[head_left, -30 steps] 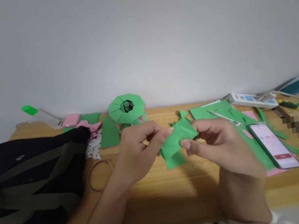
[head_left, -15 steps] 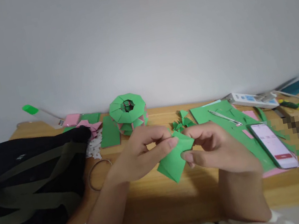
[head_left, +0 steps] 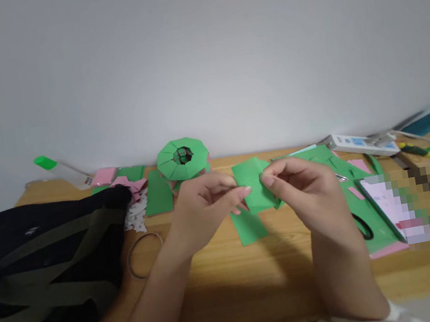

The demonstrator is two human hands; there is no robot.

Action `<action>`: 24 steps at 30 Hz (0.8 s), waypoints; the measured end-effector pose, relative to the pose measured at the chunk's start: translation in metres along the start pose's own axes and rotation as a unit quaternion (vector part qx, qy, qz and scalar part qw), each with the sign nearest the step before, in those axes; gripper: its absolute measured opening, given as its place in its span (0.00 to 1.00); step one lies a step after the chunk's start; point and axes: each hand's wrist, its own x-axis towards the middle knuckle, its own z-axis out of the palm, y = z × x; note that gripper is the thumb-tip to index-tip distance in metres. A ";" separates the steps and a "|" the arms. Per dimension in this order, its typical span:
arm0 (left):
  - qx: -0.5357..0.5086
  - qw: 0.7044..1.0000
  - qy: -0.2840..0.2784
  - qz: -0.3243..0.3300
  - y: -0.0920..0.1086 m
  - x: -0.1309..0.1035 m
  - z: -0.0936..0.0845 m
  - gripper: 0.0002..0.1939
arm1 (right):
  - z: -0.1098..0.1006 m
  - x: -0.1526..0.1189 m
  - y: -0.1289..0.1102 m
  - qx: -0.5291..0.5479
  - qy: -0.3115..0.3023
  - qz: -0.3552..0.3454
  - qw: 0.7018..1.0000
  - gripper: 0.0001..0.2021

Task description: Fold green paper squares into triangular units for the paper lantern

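Note:
Above the middle of the table I hold a folded green paper (head_left: 253, 168) between both hands. My left hand (head_left: 206, 207) pinches its left edge with thumb and fingers. On the right edge, my right hand (head_left: 306, 184) pinches it the same way. Under the left fingertips shows a flat green paper strip (head_left: 249, 228); I cannot tell whether it belongs to the held paper or lies on the table. Behind the left hand stands a ring-shaped green and pink folded-paper model (head_left: 197, 153) with a hole in its top.
A black bag (head_left: 44, 280) covers the table's left side, beside a thin ring (head_left: 128, 262). Green sheets (head_left: 379, 221), black scissor handles (head_left: 363, 226) and a phone (head_left: 380, 198) are at right. A white power strip (head_left: 362, 143) stands behind them, its cable curving down the right edge.
The held green paper has turned from a slanted, pointed position to a more level one and moved up. The right hand has shifted up and left. The green strip below now shows.

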 end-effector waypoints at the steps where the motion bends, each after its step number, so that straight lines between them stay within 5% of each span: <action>1: -0.015 1.000 -0.003 -0.014 0.000 0.000 0.000 0.07 | 0.000 0.000 0.000 -0.001 0.002 0.000 1.000 0.06; 9: -0.039 0.998 0.039 -0.029 -0.007 0.001 0.003 0.06 | 0.001 0.004 0.002 0.026 -0.016 0.047 0.998 0.09; 18: -0.019 1.000 -0.016 -0.005 0.000 0.000 -0.002 0.13 | -0.005 0.003 -0.003 0.024 -0.107 0.020 0.994 0.11; 24: -0.022 0.999 0.024 0.027 0.001 -0.004 0.001 0.14 | -0.007 0.000 -0.005 0.042 -0.111 0.009 0.993 0.11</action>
